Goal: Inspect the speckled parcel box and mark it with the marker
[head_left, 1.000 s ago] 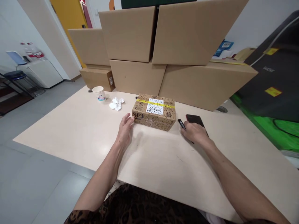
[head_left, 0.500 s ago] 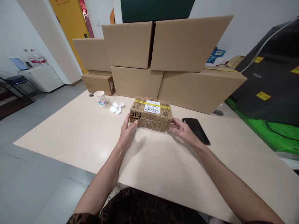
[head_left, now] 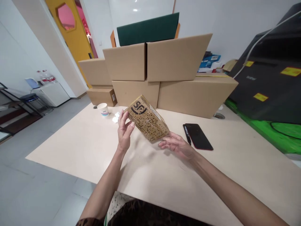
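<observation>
SF box (head_left: 150, 122): one, between the hands; tilted, left end raised, printed face toward the wearer. Table contact under the lower corner unclear.
Box marking: "SF", large dark letters, slanted; dark speckles around. White label (head_left: 157, 113) seen edge-on, text illegible.
Left hand (head_left: 124, 130): holding the box's left end, thumb in front, fingers around the edge.
Right hand (head_left: 180, 147): fairly wide, fingers extended at the box's lower right corner.
Pen (head_left: 187, 134): one, black, just beyond the right hand; white lettering too small to read.
Phone (head_left: 200, 136): one, dark, flat, right of the pen and right hand.
Paper cup (head_left: 103, 110): one, beyond and left of the left hand; print illegible.
Crumpled tissue (head_left: 115, 117): just beyond the left hand, partly hidden.
Brown cartons (head_left: 176, 59): six visible, stacked beyond both hands.
Green box (head_left: 148, 29): one, atop the cartons.
Black case (head_left: 265, 88): far right of the right hand; reads "brother"; yellow stickers (head_left: 261, 97), three visible.
</observation>
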Tool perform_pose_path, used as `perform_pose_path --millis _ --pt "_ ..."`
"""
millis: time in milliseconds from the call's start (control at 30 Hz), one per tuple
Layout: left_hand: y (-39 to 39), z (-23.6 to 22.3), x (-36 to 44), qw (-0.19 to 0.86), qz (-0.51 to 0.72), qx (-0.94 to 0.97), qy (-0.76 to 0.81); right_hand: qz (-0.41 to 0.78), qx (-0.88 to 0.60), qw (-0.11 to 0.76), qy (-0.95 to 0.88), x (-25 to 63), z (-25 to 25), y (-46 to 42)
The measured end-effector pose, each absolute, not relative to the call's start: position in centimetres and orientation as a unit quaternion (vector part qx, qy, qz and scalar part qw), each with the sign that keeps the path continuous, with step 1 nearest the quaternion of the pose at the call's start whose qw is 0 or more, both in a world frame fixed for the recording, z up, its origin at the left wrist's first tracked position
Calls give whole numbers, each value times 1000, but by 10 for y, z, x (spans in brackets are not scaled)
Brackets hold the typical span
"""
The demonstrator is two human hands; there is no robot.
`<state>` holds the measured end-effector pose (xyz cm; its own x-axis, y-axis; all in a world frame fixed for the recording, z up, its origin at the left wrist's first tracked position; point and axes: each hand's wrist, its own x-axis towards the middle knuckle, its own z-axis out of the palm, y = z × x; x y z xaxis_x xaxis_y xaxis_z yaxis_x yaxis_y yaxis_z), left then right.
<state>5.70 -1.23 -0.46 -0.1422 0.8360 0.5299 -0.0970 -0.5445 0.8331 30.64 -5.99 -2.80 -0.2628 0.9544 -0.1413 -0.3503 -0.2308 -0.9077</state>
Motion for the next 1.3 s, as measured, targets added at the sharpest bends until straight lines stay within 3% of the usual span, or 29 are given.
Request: perform_pose_path --millis 167,400,567,667,767,1067,1300 --pt "-8 19 72 347 620 624 326 694 -422 456 -365 307 -44 -68" --pt "-12 -6 103 437 570 598 356 550 -508 578 -326 320 -71 -86" --pt "-13 -26 112 561 491 559 363 468 -533 545 -447 323 -66 -93" --pt "-14 -28 113 593 479 550 341 489 -519 520 -470 322 -62 -96" --pt "-16 -29 113 595 486 545 336 529 -464 516 -489 320 -55 -101" --pt "-29 -27 101 546 515 611 252 483 -396 577 -525 332 -51 -101" --pt "-26 -26 100 560 533 565 289 506 -409 552 -521 337 -65 -98"
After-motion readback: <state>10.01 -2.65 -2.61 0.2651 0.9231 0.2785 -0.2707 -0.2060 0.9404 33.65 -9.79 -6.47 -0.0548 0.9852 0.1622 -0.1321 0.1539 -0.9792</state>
